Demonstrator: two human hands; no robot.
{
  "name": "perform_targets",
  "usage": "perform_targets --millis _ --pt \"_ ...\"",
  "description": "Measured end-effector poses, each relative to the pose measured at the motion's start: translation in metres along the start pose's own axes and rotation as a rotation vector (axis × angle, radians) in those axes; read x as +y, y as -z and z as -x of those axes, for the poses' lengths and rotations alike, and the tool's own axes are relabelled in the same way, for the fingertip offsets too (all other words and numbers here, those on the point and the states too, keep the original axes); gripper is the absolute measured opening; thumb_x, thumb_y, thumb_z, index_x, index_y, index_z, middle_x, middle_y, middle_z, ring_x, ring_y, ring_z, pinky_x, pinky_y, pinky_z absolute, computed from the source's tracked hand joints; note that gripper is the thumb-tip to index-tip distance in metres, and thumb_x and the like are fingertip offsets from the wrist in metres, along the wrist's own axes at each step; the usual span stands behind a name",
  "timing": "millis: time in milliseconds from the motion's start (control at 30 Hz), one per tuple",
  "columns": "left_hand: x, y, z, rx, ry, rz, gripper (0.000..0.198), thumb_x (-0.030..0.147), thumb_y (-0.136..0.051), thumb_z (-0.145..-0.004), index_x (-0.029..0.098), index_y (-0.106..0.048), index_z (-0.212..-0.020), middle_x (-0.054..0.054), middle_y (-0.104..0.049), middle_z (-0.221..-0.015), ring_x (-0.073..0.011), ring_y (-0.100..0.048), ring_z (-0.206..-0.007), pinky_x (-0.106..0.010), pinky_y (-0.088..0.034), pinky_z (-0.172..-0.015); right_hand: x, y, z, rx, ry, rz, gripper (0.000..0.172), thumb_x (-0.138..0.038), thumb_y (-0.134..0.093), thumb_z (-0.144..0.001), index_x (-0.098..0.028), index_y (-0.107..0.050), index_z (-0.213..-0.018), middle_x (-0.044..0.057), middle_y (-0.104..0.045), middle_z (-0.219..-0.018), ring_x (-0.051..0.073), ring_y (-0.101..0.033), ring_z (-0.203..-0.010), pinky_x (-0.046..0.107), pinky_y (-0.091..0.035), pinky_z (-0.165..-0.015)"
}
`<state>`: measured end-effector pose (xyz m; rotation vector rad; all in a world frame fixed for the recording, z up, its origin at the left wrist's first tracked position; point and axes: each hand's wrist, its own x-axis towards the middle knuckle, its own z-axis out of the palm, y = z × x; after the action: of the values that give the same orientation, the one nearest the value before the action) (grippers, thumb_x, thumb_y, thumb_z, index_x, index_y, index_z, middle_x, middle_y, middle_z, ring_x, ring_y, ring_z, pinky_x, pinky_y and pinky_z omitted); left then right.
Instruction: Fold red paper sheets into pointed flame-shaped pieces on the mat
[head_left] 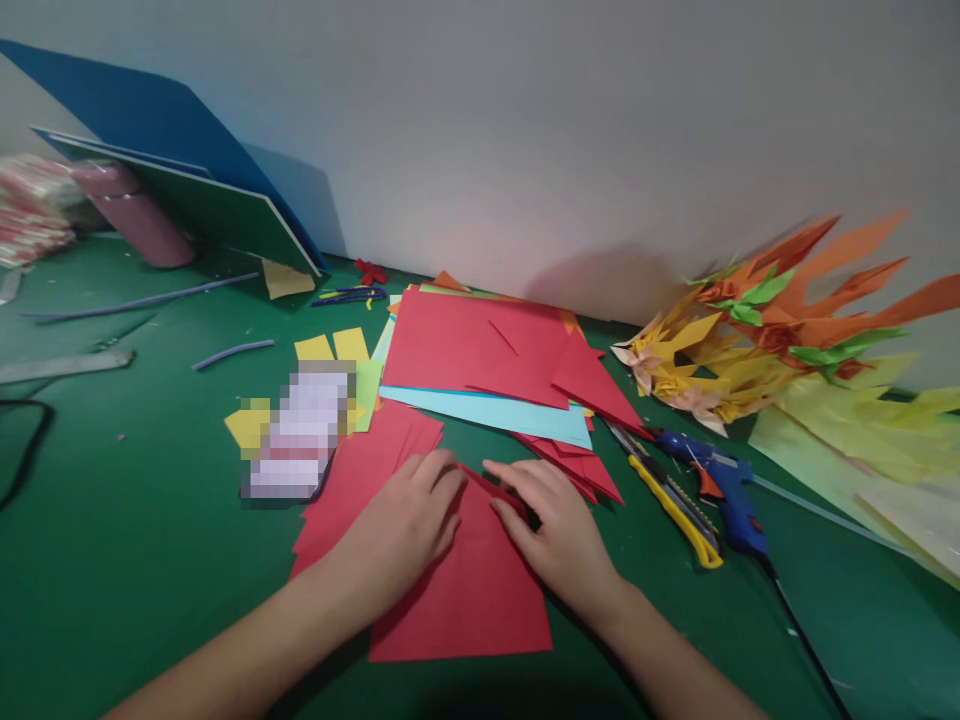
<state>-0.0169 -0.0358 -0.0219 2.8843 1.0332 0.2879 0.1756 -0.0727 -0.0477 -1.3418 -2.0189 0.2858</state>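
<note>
A red sheet of paper [480,600] lies on the green table in front of me, its far end raised in a fold between my hands. My left hand [420,510] has its fingers bent and closed at the sheet's upper left edge. On the other side, my right hand [551,520] holds the folded right edge between thumb and fingers. More red paper [337,500] lies under and beside my left forearm. Beyond my hands is a stack of red sheets [465,340] over a light blue sheet [495,415].
A phone [300,430] lies at left among yellow paper pieces [349,344]. To the right are a yellow cutter [667,500], a blue glue gun [724,485] and orange and yellow paper flowers [780,320]. A pink bottle [139,215] and boards [225,215] stand back left.
</note>
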Motion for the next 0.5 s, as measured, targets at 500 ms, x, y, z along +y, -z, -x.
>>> perform_targets --millis 500 --pt "-0.0036 -0.0027 -0.0013 -0.045 -0.049 0.079 0.023 0.006 -0.043 -0.087 0.017 -0.057 -0.102 -0.007 -0.060 -0.104 -0.0222 -0.058 -0.094 -0.039 -0.049 -0.085 -0.0096 0.0043 -0.0028 -0.114 0.238 -0.001 0.026 -0.029 -0.044 -0.097 -0.012 -0.063 -0.100 0.013 -0.069 -0.097 0.024 -0.061 -0.085 0.039 -0.052 -0.075"
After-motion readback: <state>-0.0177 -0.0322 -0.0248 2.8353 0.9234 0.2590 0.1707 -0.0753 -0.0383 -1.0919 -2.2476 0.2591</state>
